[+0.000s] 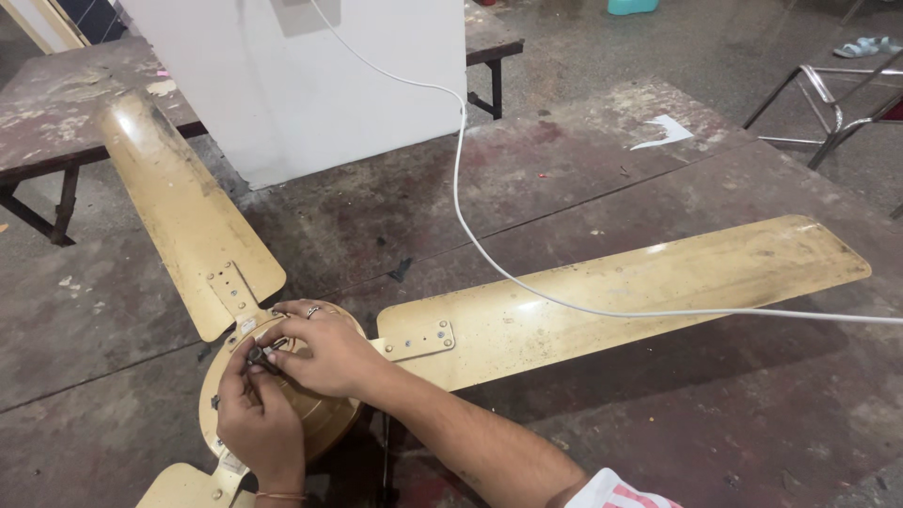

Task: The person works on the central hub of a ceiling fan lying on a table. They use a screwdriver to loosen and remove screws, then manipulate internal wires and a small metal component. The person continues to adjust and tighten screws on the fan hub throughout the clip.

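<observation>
My right hand [324, 353] and left hand [259, 423] meet at the lower left of the frame over the hub [324, 423] of a tan ceiling fan lying on a stained work table [583, 179], the fingers of both closed together around a small dark fitting [256, 356] at the hub's centre, which they largely hide; a ring shows on the right hand and a thin bangle on the left wrist. The step in hand looks like work on the centre fitting of the motor housing, and I judge that the next move calls for a firm pinch and a steady turn while the housing is kept from shifting. From the hub one blade [174, 202] runs to the upper left, a second blade [640, 287] stretches to the right edge, bolted on by a bracket [414, 339] with small screws, and the tip of a third blade [183, 489] shows at the bottom edge. A white cable [470, 226] drops from the top centre, crosses the right blade and leaves at the right edge. A pale label [246, 325] sits on the hub just beside my fingers, too small to make out. A plain white box [310, 75] stands at the upper centre, a white paper scrap [666, 132] lies at the upper right, and a metal chair frame [828, 108] stands at the far right.
</observation>
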